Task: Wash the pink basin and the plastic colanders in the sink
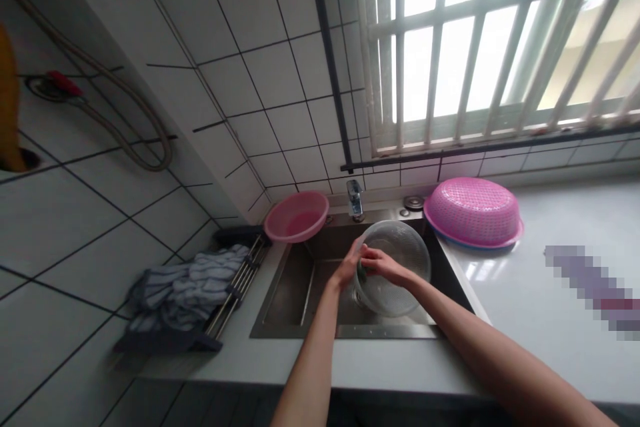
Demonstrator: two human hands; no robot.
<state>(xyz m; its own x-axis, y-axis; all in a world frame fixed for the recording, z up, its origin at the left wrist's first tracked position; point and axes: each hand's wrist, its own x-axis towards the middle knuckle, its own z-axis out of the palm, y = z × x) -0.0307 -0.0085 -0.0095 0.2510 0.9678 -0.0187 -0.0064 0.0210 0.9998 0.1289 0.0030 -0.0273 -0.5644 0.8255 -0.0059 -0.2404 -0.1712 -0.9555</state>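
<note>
Over the steel sink (290,293) a clear glass bowl (400,260) is tilted on its side. My left hand (347,268) grips its near rim with closed fingers. My right hand (383,263) is closed on a small dark green scrubbing pad (361,273) pressed against the bowl's rim, right beside my left hand.
A faucet (355,199) stands behind the sink. A pink basin (296,216) rests at the sink's back left corner. A pink colander (474,211) lies upside down on the white counter (525,293) to the right. Striped cloths (187,287) lie on a rack at left.
</note>
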